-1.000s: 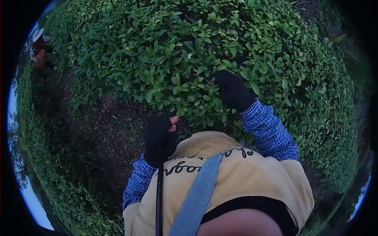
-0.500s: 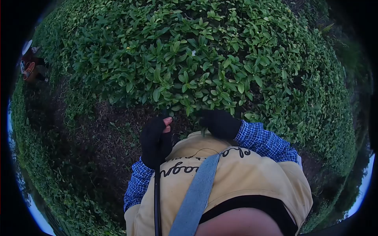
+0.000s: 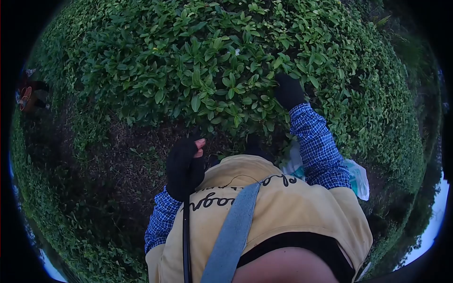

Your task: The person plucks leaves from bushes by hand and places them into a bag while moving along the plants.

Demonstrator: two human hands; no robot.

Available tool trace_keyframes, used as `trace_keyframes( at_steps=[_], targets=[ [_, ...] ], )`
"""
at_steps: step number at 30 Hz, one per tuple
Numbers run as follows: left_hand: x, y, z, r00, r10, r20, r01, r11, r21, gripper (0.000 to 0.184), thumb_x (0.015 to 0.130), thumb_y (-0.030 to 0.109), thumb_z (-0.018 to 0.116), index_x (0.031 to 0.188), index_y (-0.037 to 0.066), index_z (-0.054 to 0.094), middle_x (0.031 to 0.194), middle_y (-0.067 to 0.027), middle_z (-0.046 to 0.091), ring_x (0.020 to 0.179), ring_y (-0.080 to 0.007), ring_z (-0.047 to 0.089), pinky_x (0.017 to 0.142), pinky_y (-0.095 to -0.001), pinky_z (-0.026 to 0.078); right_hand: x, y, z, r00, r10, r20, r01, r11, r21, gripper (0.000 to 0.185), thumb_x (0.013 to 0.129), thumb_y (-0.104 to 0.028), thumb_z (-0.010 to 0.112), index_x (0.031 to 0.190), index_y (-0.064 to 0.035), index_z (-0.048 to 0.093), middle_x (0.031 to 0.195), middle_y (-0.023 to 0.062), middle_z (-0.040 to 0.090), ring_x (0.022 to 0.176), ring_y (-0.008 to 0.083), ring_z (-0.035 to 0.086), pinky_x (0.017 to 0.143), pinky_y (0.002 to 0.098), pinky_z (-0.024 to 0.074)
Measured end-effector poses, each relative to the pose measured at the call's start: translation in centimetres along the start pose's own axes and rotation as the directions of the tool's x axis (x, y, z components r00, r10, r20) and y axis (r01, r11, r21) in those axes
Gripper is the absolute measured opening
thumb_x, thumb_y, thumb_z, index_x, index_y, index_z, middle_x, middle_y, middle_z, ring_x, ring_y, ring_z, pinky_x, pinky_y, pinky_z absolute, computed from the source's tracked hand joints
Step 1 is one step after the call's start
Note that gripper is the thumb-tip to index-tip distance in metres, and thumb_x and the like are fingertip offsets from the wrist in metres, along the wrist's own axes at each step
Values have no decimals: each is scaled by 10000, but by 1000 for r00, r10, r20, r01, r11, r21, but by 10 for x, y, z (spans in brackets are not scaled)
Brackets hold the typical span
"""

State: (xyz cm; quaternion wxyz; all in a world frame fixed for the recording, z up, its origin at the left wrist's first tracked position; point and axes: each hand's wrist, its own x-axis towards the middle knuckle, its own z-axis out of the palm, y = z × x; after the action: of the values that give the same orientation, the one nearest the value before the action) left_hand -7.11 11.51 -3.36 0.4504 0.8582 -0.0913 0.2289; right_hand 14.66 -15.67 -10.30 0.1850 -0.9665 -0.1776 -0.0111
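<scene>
My left hand [image 3: 185,167], in a black glove with bare fingertips, is closed in front of my belly. It is wrapped round a thin black pole [image 3: 187,236] that runs down along my shirt. My right hand [image 3: 289,92], also in a black glove, reaches into the leafy green bush [image 3: 222,75]. Its fingertips are hidden among the leaves, so whether they grip anything does not show. A small white flower or speck [image 3: 237,52] shows among the leaves left of that hand.
A white and teal plastic bag [image 3: 359,178] hangs by my right forearm. A blue strap [image 3: 231,236] crosses my tan shirt. Bare soil with dry stems [image 3: 127,151] lies left of my left hand. Another person [image 3: 32,94] is at the far left edge.
My right hand has moved from in front of my belly, up and outward into the bush. The plastic bag now shows more. My left hand stays nearly still on the pole.
</scene>
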Motion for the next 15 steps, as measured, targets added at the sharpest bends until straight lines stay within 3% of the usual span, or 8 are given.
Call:
trace_keyframes(
  at_steps=[4, 5, 6, 7, 9, 11, 14, 15],
  targets=[
    [-5, -4, -8, 998, 30, -46, -29, 999, 21, 228, 761, -78, 537, 967, 17, 554, 922, -124, 626, 810, -256, 608, 715, -328, 483, -13, -4, -15, 986, 132, 100, -125, 989, -73, 456, 788, -202, 543, 1205, -34, 466, 1124, 201, 534, 1070, 330, 496, 916, 391, 392],
    [-6, -5, -10, 998, 36, -42, -35, 999, 20, 228, 761, -78, 537, 967, 17, 554, 922, -124, 626, 810, -256, 608, 715, -328, 483, -19, -11, -25, 962, 225, 156, -253, 948, 191, 433, 801, -206, 542, 1189, -24, 479, 1110, 200, 540, 1055, 317, 506, 904, 379, 394],
    [-7, -6, -12, 999, 28, -44, -28, 1000, 0, 218, 767, -73, 537, 965, 17, 556, 922, -123, 626, 814, -255, 608, 719, -330, 483, -24, -14, -32, 928, 292, 232, -368, 823, 433, 411, 815, -211, 541, 1173, -14, 492, 1096, 198, 546, 1040, 305, 516, 892, 367, 395],
    [-9, -7, -13, 999, 20, -50, -21, 1000, -22, 208, 774, -67, 536, 963, 18, 559, 923, -123, 627, 818, -253, 609, 724, -331, 483, -28, 6, -29, 975, 106, 196, -143, 973, 183, 417, 819, -235, 574, 1190, -58, 506, 1048, 201, 550, 1013, 331, 519, 853, 379, 407],
    [-9, -7, -18, 998, 21, -51, -22, 1000, -9, 208, 773, -69, 536, 960, 18, 562, 924, -122, 628, 821, -253, 608, 725, -333, 484, -38, 14, -31, 984, 115, 132, -147, 953, 264, 399, 815, -210, 578, 1178, -55, 514, 1029, 200, 553, 992, 332, 526, 842, 378, 413],
    [-9, -7, -22, 999, 26, -47, -26, 1000, 9, 207, 771, -70, 537, 956, 19, 564, 925, -122, 628, 824, -254, 608, 725, -335, 484, -40, 5, -33, 967, 244, 70, -249, 860, 445, 370, 795, -154, 602, 1140, -41, 532, 996, 185, 565, 941, 319, 546, 814, 377, 431],
    [-10, -10, -25, 999, 21, -48, -20, 1000, 7, 162, 819, -19, 523, 969, 23, 570, 928, -126, 624, 848, -232, 607, 760, -325, 469, -38, -3, -24, 971, 226, 80, -238, 869, 435, 394, 775, -181, 617, 1127, -24, 536, 1086, 174, 571, 972, 274, 561, 810, 359, 444],
    [-11, -10, -25, 998, 24, -50, -24, 1000, 7, 162, 819, -20, 522, 968, 24, 571, 925, -126, 625, 847, -232, 608, 760, -324, 468, -36, -7, -17, 993, 119, 4, -115, 952, 283, 411, 766, -209, 632, 1129, -42, 537, 1090, 160, 568, 986, 292, 551, 833, 366, 443]
  ],
)
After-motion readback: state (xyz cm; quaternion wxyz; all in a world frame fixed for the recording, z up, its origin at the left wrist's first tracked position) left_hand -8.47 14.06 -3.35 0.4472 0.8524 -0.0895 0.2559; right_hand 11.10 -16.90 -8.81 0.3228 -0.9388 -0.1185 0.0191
